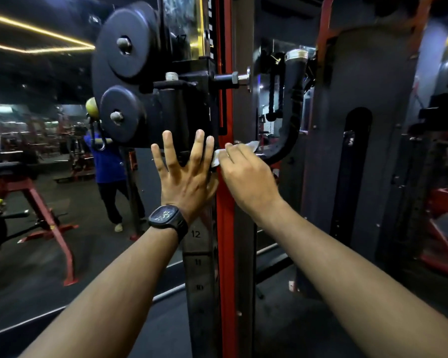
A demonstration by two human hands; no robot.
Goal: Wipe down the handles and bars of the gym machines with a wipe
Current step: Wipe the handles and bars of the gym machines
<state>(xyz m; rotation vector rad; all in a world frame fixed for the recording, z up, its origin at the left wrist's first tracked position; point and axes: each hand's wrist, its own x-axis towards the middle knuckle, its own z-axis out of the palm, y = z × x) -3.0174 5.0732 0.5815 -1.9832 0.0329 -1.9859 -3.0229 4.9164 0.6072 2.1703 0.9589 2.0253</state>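
Observation:
A black pulley carriage (pixel 150 81) rides on a red and grey numbered upright (pixel 225 241) of a cable machine. My left hand (pixel 185 171) lies flat with fingers spread against the carriage's lower edge; a black watch sits on that wrist. My right hand (pixel 243 174) presses a white wipe (pixel 217 157) against the upright just below the carriage. A curved black handle bar (pixel 292 125) hangs right behind the right hand, its lower end near my fingertips.
A dark weight-stack cover (pixel 360 151) stands to the right. A mirror on the left shows a person in a blue shirt (pixel 106 164). A red-framed bench (pixel 36 202) stands at the left on the dark floor. Rope handles (pixel 273 99) hang behind the bar.

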